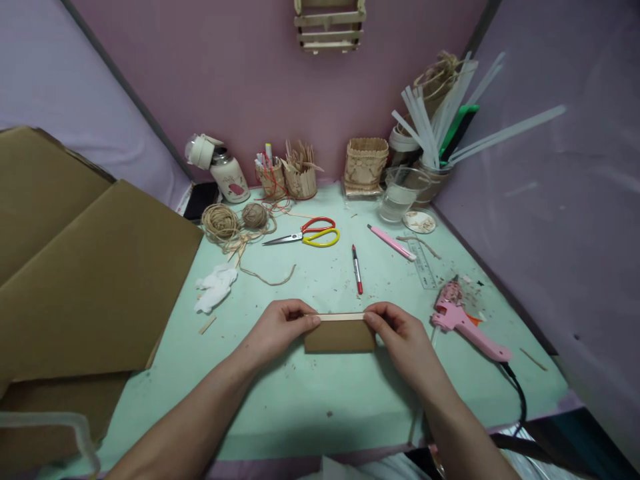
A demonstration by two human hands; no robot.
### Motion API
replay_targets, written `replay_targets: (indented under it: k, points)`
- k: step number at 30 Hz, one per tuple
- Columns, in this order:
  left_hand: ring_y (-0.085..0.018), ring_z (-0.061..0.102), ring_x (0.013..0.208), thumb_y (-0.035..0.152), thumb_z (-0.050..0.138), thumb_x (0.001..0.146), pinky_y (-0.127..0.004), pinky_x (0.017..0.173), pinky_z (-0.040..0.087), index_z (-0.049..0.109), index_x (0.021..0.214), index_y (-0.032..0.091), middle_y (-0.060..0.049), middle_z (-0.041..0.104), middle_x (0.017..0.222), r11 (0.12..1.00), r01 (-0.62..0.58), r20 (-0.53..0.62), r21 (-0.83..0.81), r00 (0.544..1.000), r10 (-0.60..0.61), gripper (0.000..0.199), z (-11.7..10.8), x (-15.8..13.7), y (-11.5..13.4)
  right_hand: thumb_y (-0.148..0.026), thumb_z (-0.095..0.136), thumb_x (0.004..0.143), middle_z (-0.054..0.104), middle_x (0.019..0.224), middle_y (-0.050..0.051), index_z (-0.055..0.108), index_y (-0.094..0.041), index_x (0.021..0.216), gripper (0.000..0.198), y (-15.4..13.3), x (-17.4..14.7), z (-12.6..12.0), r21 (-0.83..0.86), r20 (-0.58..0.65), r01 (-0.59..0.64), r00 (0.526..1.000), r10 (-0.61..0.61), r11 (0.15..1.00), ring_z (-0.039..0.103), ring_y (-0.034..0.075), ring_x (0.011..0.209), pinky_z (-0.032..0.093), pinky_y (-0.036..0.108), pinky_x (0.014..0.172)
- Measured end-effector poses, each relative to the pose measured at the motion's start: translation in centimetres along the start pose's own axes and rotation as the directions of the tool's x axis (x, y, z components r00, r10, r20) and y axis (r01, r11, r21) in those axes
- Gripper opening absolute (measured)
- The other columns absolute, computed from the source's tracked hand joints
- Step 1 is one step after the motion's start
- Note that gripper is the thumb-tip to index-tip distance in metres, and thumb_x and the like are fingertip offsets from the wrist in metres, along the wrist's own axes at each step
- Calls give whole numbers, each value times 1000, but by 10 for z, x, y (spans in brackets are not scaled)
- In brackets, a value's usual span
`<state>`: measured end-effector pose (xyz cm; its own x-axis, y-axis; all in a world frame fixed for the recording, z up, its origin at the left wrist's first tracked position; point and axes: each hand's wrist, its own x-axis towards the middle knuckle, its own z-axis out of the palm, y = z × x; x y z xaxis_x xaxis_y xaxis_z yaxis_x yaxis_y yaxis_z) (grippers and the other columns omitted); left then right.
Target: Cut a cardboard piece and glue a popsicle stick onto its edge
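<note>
In front of me lies a small rectangle of brown cardboard (340,338). A pale wooden stick (342,317) runs along its far edge. My left hand (287,327) pinches the left end of the stick and cardboard between thumb and fingers. At the right end, my right hand (397,328) pinches them the same way. Beyond my hands lies a red-capped pen (357,269). Scissors (313,233) with one red and one yellow handle rest farther back. A pink glue gun (467,323) lies on its side to the right of my right hand.
Large folded cardboard (95,280) covers the left side. Twine balls (221,222), crumpled white tissue (216,288), a pink cutter (391,242) and a clear ruler (424,265) lie around. Along the back stand a bottle (229,175), stick-covered cups (301,181), a plastic cup (397,195) and glue sticks (420,120).
</note>
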<state>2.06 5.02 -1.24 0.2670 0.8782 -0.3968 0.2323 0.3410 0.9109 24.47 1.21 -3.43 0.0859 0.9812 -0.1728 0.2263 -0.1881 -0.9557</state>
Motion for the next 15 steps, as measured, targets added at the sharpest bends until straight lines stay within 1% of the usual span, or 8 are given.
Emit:
replay_targets:
  k: [3, 6, 9, 12, 15]
  points:
    - [-16, 56, 65, 44, 79, 64, -26, 62, 41, 72, 71, 15, -5, 67, 70, 999, -5, -19, -41, 1000, 5, 30, 0, 0, 1, -47, 59, 81, 66, 77, 4, 65, -19, 81, 29, -2, 2, 0, 17, -4, 19, 1000, -19, 1000, 57, 20, 74, 42, 29, 67]
    - [-13, 55, 65, 41, 83, 60, -25, 63, 41, 73, 80, 15, -4, 67, 72, 979, 25, 0, -200, 1000, -25, 34, 1, 1, 2, -46, 59, 81, 66, 77, 4, 65, -18, 81, 28, -6, 7, 0, 18, -33, 49, 998, -49, 999, 57, 20, 74, 42, 29, 68]
    - [-13, 55, 65, 38, 85, 58, -25, 65, 42, 74, 89, 15, -4, 67, 75, 942, 32, 36, -335, 999, -21, 40, 0, 4, 0, -45, 59, 80, 66, 78, 4, 64, -18, 81, 28, -10, 15, 1, 17, -56, 94, 994, -93, 995, 56, 19, 75, 42, 29, 69]
    - [-12, 53, 64, 38, 85, 60, -22, 61, 40, 75, 85, 13, -4, 65, 74, 932, -10, 4, -363, 1000, 12, 37, -1, 6, -1, -46, 60, 79, 65, 77, 4, 64, -17, 80, 29, -14, 22, 4, 30, -61, 136, 989, -134, 990, 56, 19, 73, 42, 29, 68]
    - [-10, 50, 63, 39, 85, 60, -19, 54, 35, 75, 82, 12, -4, 64, 73, 923, -76, -62, -377, 996, 56, 36, -2, 8, -2, -46, 59, 78, 65, 76, 4, 64, -17, 80, 30, -16, 26, 7, 26, -58, 170, 984, -168, 985, 55, 18, 72, 43, 30, 69]
